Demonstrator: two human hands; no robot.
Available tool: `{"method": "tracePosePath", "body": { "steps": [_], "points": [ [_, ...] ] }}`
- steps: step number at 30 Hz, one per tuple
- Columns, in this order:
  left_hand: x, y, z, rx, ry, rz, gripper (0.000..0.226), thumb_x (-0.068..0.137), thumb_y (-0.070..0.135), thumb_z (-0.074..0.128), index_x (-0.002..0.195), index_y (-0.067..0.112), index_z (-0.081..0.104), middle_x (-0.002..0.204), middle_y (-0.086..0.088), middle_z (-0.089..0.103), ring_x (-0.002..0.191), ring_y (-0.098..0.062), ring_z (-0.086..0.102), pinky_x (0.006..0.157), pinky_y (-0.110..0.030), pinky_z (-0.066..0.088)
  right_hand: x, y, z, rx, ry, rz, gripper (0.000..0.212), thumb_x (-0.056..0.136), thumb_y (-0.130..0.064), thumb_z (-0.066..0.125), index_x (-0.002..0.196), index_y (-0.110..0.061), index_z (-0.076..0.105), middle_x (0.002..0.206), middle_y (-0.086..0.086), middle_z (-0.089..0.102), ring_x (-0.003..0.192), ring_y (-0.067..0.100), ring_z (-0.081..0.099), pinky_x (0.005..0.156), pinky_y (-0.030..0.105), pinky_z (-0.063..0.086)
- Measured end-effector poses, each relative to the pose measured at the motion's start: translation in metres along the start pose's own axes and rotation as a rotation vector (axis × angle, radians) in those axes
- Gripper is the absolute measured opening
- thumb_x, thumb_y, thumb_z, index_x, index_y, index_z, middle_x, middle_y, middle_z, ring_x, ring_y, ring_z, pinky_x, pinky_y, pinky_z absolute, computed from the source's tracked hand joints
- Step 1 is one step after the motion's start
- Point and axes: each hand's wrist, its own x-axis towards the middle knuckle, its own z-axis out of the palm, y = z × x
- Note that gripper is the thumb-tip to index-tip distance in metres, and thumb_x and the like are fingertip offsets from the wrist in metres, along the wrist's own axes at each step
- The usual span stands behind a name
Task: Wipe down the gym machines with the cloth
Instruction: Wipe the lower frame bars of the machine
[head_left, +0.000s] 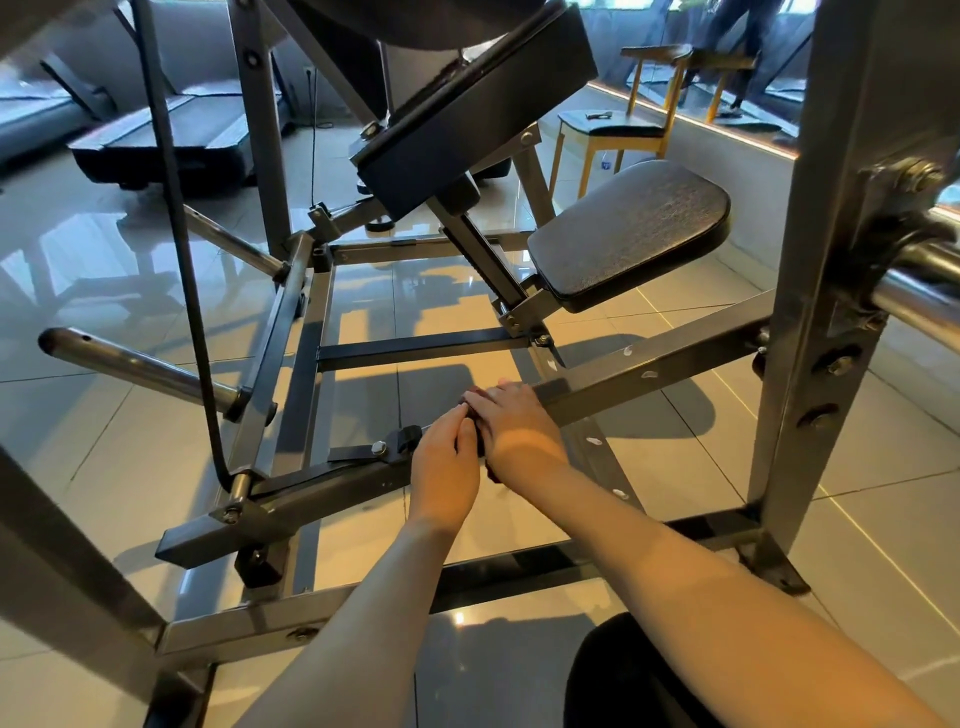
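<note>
Starting at your far left, a chrome peg (135, 366) juts out from the machine (283, 322), and a black cable (179, 244) drops past it toward the floor. Moving inward, your left hand (447, 462) sits on the near side of the low slanted bar (649, 366). Its fingers are curled in, with the tips right against the edge of the cloth (492, 474). Whether they actually pinch the fabric you cannot tell from this angle.

The cloth lies on the bar between your two hands and mostly under the right one. Only scraps of it show: a dark fold at the fingertips, a strip in the gap between the hands, and a bunched corner poking out below the right wrist. It looks dark reddish brown and crumpled.

Your right hand (511, 426) lies palm down across the cloth, touching the left hand. Its fingers are nearly straight and laid over the fabric, pressing it onto the bar rather than gripping it.

Farther right, the bar carries a few white marks as it climbs to the grey upright post (826, 291). Above it the black seat pad (631, 234) tilts on its bracket, and a wooden chair (613, 132) stands behind it.
</note>
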Motion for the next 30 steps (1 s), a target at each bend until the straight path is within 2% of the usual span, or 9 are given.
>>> {"method": "tracePosePath", "body": {
  "steps": [3, 5, 8, 11, 15, 19, 23, 28, 30],
  "points": [
    [-0.001, -0.006, -0.001, 0.056, -0.017, 0.034, 0.028, 0.109, 0.019, 0.041, 0.112, 0.043, 0.056, 0.106, 0.029, 0.057, 0.103, 0.019, 0.051, 0.094, -0.005, 0.037, -0.002, 0.017, -0.008, -0.014, 0.037, -0.023, 0.044, 0.101, -0.023, 0.059, 0.143, -0.029, 0.048, 0.139, 0.000, 0.055, 0.138, 0.026, 0.039, 0.121, 0.045, 0.022],
    [0.001, -0.012, -0.001, 0.136, -0.047, 0.047, 0.029, 0.109, 0.024, 0.041, 0.130, 0.027, 0.060, 0.126, 0.014, 0.061, 0.118, 0.008, 0.049, 0.110, -0.022, 0.036, -0.004, 0.034, -0.015, -0.008, 0.197, 0.085, 0.034, 0.098, -0.021, 0.062, 0.128, -0.034, 0.054, 0.121, -0.004, 0.061, 0.128, 0.022, 0.046, 0.117, 0.042, 0.026],
    [0.004, -0.018, 0.001, 0.199, -0.057, 0.016, 0.040, 0.110, 0.028, 0.039, 0.146, 0.018, 0.052, 0.146, 0.002, 0.054, 0.138, -0.012, 0.044, 0.118, -0.033, 0.033, 0.000, 0.036, -0.013, 0.058, 0.295, 0.237, 0.027, 0.103, -0.021, 0.052, 0.128, -0.029, 0.057, 0.130, -0.004, 0.061, 0.138, 0.023, 0.040, 0.121, 0.042, 0.019],
    [0.005, -0.018, 0.000, 0.164, -0.056, 0.013, 0.036, 0.110, 0.030, 0.038, 0.139, 0.022, 0.059, 0.138, 0.003, 0.061, 0.132, -0.011, 0.051, 0.116, -0.038, 0.040, 0.003, 0.014, -0.002, 0.020, 0.166, 0.101, 0.029, 0.104, -0.025, 0.050, 0.131, -0.032, 0.054, 0.131, -0.003, 0.060, 0.130, 0.022, 0.043, 0.116, 0.040, 0.025],
    [0.006, -0.011, -0.001, 0.065, -0.029, 0.018, 0.030, 0.110, 0.026, 0.038, 0.111, 0.026, 0.068, 0.101, 0.014, 0.068, 0.100, -0.001, 0.062, 0.093, -0.028, 0.052, -0.004, 0.009, 0.001, 0.035, 0.014, -0.024, 0.042, 0.108, -0.027, 0.040, 0.150, -0.028, 0.042, 0.155, -0.002, 0.043, 0.150, 0.022, 0.024, 0.124, 0.043, 0.007],
    [0.004, -0.013, -0.001, 0.175, -0.063, 0.022, 0.034, 0.110, 0.032, 0.037, 0.130, 0.023, 0.063, 0.123, 0.007, 0.065, 0.118, -0.006, 0.057, 0.106, -0.035, 0.047, -0.006, 0.035, -0.012, 0.025, 0.202, 0.055, 0.028, 0.105, -0.027, 0.044, 0.130, -0.036, 0.053, 0.128, -0.008, 0.061, 0.133, 0.020, 0.044, 0.122, 0.045, 0.019],
    [0.002, -0.011, -0.003, 0.164, -0.073, -0.043, 0.041, 0.110, 0.033, 0.037, 0.147, 0.022, 0.050, 0.145, 0.005, 0.055, 0.137, -0.011, 0.046, 0.117, -0.033, 0.036, -0.005, 0.026, -0.007, 0.040, 0.233, 0.187, 0.028, 0.105, -0.026, 0.044, 0.132, -0.031, 0.052, 0.138, -0.004, 0.056, 0.143, 0.022, 0.034, 0.122, 0.044, 0.015],
    [-0.002, -0.002, -0.006, -0.013, -0.054, -0.091, 0.027, 0.110, 0.029, 0.038, 0.111, 0.050, 0.054, 0.107, 0.023, 0.062, 0.101, 0.016, 0.056, 0.097, -0.020, 0.048, -0.010, 0.008, 0.007, 0.047, 0.044, -0.036, 0.043, 0.107, -0.032, 0.044, 0.150, -0.030, 0.041, 0.156, -0.004, 0.043, 0.151, 0.021, 0.024, 0.124, 0.044, 0.007],
    [-0.002, -0.005, -0.005, 0.010, -0.076, -0.080, 0.027, 0.110, 0.031, 0.037, 0.125, 0.040, 0.058, 0.119, 0.015, 0.064, 0.110, 0.010, 0.056, 0.104, -0.026, 0.047, -0.009, 0.022, 0.000, 0.030, 0.099, -0.022, 0.037, 0.106, -0.031, 0.044, 0.143, -0.033, 0.045, 0.147, -0.007, 0.052, 0.147, 0.019, 0.032, 0.124, 0.046, 0.008]
  ]
}}
